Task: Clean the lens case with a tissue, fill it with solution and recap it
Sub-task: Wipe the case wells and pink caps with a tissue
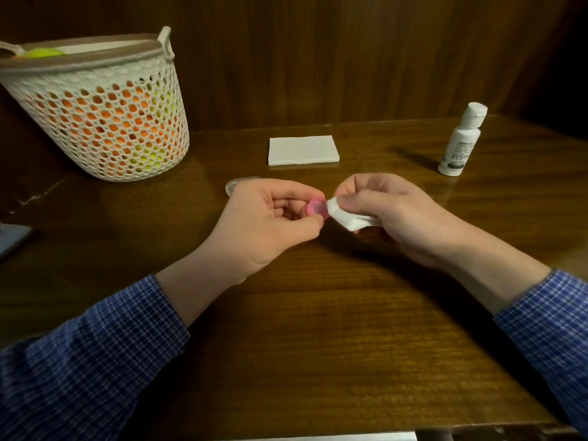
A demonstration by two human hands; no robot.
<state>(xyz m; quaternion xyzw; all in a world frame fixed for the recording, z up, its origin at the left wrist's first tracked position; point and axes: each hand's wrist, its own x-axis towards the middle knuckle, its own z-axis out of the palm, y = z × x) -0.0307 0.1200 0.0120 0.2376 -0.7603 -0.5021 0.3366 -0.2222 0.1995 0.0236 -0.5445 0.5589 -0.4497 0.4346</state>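
Head view, from the left: a grey flat object (12, 238) juts in at the left edge of the counter (318, 329), only partly in frame. Behind it a white perforated basket (105, 122) with a brown fabric rim stands at the back left, orange and yellow-green contents showing through its round holes. Just ahead of the left hand (267, 224) a clear round lid-like piece (234, 186) lies flat on the wood, mostly hidden by the knuckles. The left grip is pinched closed, thumb and fingertips around a small pink round lens case part (315, 210), smooth plastic, held above the counter near its middle. Touching its right edge is a wadded white tissue (346, 216), soft and crumpled, clamped in the curled fingers and thumb of the right hand (391, 211). Beyond the hands a flat rectangular stack of folded white tissues (304, 151) lies near the dark wood-panel back wall. At the far right a white solution bottle (461, 141) with a flip cap and small printed label stands upright, well apart from the hands. Glossy wood-grain counter lies open toward the near edge, between blue checked sleeves (95, 361).
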